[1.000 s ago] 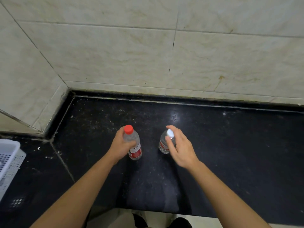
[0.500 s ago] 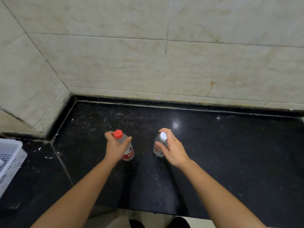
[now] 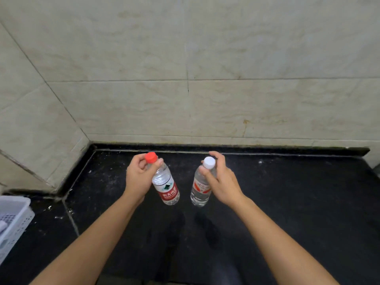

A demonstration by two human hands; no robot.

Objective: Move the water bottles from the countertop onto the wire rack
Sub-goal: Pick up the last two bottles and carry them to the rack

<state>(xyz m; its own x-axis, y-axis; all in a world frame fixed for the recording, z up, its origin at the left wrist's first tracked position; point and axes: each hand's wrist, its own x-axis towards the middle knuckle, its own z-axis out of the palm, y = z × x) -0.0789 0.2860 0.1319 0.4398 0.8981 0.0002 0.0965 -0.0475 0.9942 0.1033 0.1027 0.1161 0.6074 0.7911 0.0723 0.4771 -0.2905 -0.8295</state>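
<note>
- Count: 2 water bottles, 2 hands, 1 white perforated plastic basket [image 3: 14,219] at the left edge, cut off by the frame.
- Red-cap bottle [image 3: 165,186]: clear, red label. The left hand [image 3: 138,177] has its fingers and thumb curled round the neck just under the red cap [image 3: 151,157]. Bottle is tilted, with the base swung toward the camera and to the right.
- White-cap bottle [image 3: 200,190]: clear, pale label with red print. The right hand [image 3: 224,182] grips the neck and shoulder below the white cap [image 3: 209,162]. It tilts the other way, base down and to the left.
- Both bottles hang over the black countertop [image 3: 287,202], side by side and apart. Their shadows lie on the stone, separate from the bases.
- The hands are apart, one bottle each.
- Tiled wall [image 3: 205,58] runs behind, with its corner at the left.
- Delta vs 0.5 s ago: both bottles stood upright on the countertop with the hands already on the necks. Now both are lifted clear and tilted.
- Same grips and same left/right order.
- The view has pitched up, so more wall shows and the basket sits lower in the frame.
</note>
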